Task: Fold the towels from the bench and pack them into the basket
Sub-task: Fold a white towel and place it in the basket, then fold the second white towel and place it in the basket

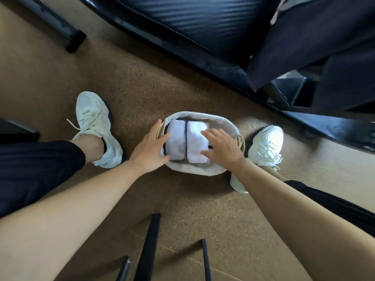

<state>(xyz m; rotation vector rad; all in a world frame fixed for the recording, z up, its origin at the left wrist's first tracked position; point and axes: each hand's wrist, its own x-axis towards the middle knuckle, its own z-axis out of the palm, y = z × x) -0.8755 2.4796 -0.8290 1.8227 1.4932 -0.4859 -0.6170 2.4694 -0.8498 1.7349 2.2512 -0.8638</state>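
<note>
Nearest, along the bottom edge, dark bars (149,246) slanting over a brown floor (142,88). Above them, two bare forearms reaching toward the middle of the frame. Left hand (151,148) at centre, fingers straight and spread, laid over the left rim of the basket (194,171), fingertips touching the left towel (176,142); nothing gripped. Right hand (221,146) flat on the right towel (194,142), fingers straight and spread, holding nothing. Basket on the floor mid-frame, pale and oval, with a rope handle (241,141) at its right end, just beside the right wrist. Inside it, two white folded towels side by side, touching, with a dark strip along the left one's outer edge. White shoe (95,126) left of the basket, apart from it; second shoe (265,145) to the right, just beside the handle. Farther off, across the top, a black bench (192,21) with ribbed padding. At upper right, dark cloth (314,47) hanging in front of it.
</note>
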